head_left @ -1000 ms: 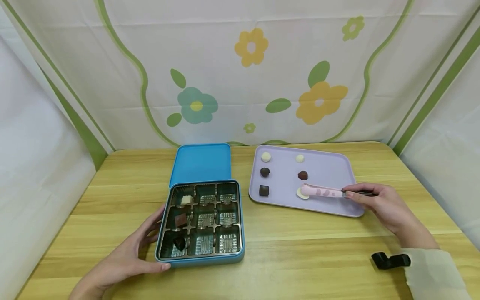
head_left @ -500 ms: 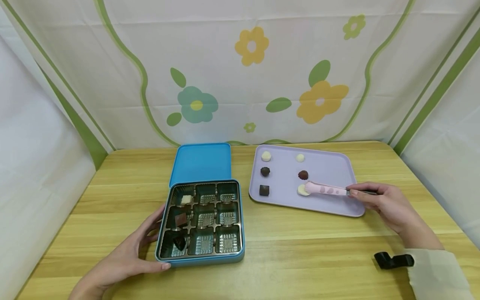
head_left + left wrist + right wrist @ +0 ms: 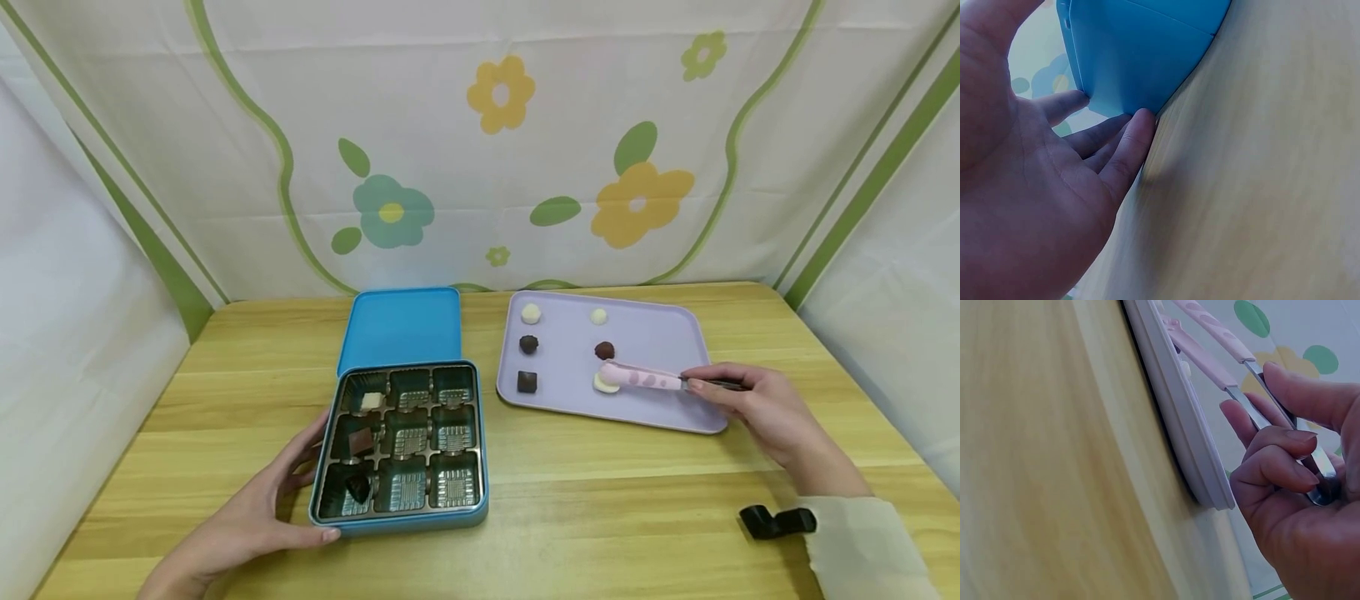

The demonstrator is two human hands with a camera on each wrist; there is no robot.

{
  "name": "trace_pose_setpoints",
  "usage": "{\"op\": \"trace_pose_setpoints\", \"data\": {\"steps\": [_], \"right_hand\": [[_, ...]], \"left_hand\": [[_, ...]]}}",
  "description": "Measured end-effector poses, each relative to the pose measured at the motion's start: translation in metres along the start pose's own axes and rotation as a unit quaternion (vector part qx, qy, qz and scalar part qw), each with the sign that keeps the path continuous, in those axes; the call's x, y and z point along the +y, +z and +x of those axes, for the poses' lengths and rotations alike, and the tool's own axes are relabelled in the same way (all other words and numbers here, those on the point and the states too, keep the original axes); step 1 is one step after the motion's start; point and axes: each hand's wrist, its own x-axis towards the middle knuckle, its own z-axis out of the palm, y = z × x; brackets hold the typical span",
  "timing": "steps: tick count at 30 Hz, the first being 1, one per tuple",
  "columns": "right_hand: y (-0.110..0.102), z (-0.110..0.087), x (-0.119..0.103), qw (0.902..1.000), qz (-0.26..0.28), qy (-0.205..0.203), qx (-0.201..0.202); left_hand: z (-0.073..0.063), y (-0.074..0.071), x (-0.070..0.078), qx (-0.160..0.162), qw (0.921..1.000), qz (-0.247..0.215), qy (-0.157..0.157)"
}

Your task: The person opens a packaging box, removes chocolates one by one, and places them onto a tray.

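Observation:
My left hand [image 3: 251, 508] rests against the left side of a blue tin [image 3: 408, 522], the thumb at its front left corner. In the left wrist view the fingertips touch the tin's wall [image 3: 1141, 56]. A divided insert in the tin holds a cream piece [image 3: 372, 401], a brown square chocolate [image 3: 361, 441] and a dark chocolate [image 3: 357, 488] down the left column. My right hand [image 3: 765, 412] grips tongs with pink tips [image 3: 641, 377]. Those tips stand at a white chocolate [image 3: 604, 384] on the lilac tray [image 3: 566, 396]; in the right wrist view the tongs' arms [image 3: 1204, 362] are spread.
On the tray lie two white balls [image 3: 531, 313], a dark round chocolate [image 3: 528, 344], a dark square one [image 3: 527, 382] and a reddish-brown one [image 3: 604, 350]. The blue lid [image 3: 401, 325] lies behind the tin. Patterned cloth [image 3: 450, 167] hangs behind the wooden table [image 3: 570, 517].
The right hand and tongs shift slightly right, then back left, with the tips staying at the white chocolate. The left hand stays against the tin.

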Motion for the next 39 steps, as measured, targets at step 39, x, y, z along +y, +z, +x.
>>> {"op": "trace_pose_setpoints", "data": {"steps": [39], "right_hand": [[-0.006,-0.003,0.002,0.9974,0.064,-0.032,-0.005]], "left_hand": [[-0.002,0.000,0.000,0.001,1.0000,-0.004,0.004]]}}
